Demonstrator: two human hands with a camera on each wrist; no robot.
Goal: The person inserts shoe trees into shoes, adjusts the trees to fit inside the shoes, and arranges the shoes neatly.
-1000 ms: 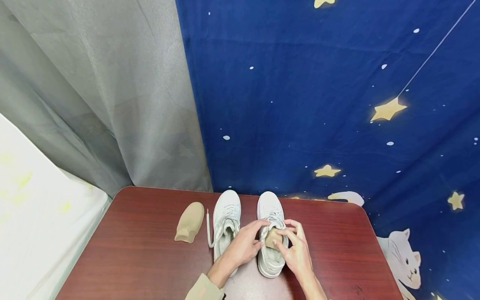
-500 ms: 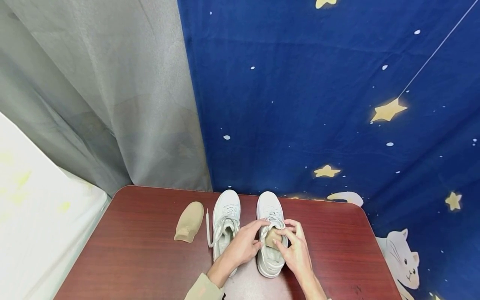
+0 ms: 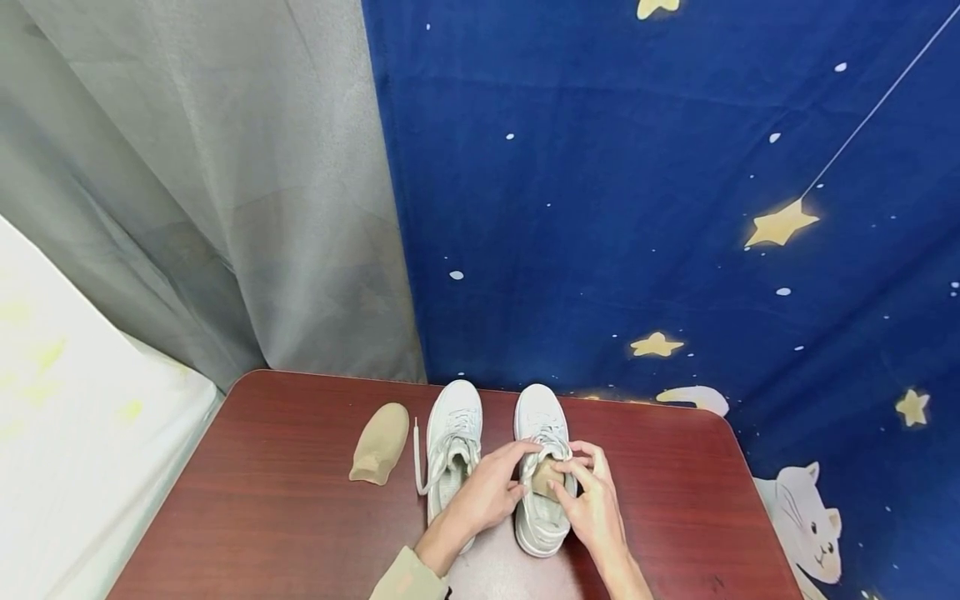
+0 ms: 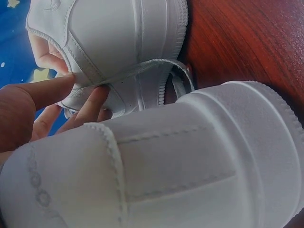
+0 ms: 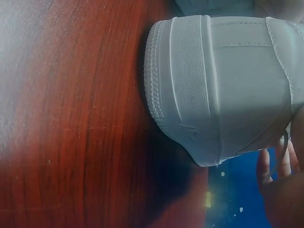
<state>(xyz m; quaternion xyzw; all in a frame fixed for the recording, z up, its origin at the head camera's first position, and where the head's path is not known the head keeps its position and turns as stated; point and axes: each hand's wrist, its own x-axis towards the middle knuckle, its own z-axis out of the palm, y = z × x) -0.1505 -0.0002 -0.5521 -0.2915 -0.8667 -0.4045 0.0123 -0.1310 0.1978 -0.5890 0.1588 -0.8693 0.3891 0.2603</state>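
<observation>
Two white sneakers stand side by side on the table, toes pointing away. My left hand (image 3: 487,493) reaches over the left sneaker (image 3: 455,412) and holds the near side of the right sneaker (image 3: 538,408) by its opening. Its index finger lies by the tongue, its thumb lower on the collar. My right hand (image 3: 596,497) pinches a beige toe-shaped shoe insert (image 3: 546,477) between thumb and fingers. That insert sits in the right sneaker's opening, its front end hidden inside. In the right wrist view the sneaker's heel (image 5: 190,71) covers most of my work.
A matching beige insert (image 3: 380,442) lies on the reddish-brown table (image 3: 285,500), left of the sneakers. A loose white lace (image 3: 417,454) trails from the left sneaker. Grey (image 3: 300,208) and blue star-patterned curtains (image 3: 562,208) hang behind the table's far edge.
Both hands keep nearly the same hold on the right sneaker and insert. The head view shifts slightly; the sneakers and the loose insert stay where they are.
</observation>
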